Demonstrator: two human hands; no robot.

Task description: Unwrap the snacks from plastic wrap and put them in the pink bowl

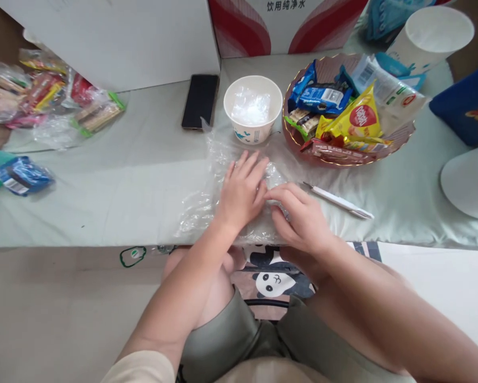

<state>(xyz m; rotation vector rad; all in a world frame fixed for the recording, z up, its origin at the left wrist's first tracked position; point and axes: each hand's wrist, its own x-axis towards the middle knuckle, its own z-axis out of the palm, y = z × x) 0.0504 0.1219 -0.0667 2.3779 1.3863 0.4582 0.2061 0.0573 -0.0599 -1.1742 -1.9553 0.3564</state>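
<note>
A crumpled clear plastic sheet (201, 207) lies near the front edge of the cloth-covered table. My left hand (242, 189) rests on it, palm down, fingers stretched forward. Close against its thumb side is my right hand (298, 215), fingers bent and the index fingertip touching the left hand; what lies beneath its fingers is partly hidden. Just beyond them stands a white paper bowl (253, 130) with clear plastic pieces (250, 106) inside. To the right of my right hand lies a white cutter-like pen tool (338, 201).
A pink glass bowl (343, 158) of wrapped snacks sits at the back right, beside paper cups (434, 37). A phone (200, 101) lies left of the paper bowl. Large boxes (143, 37) stand behind; more snack packets (43, 96) lie left.
</note>
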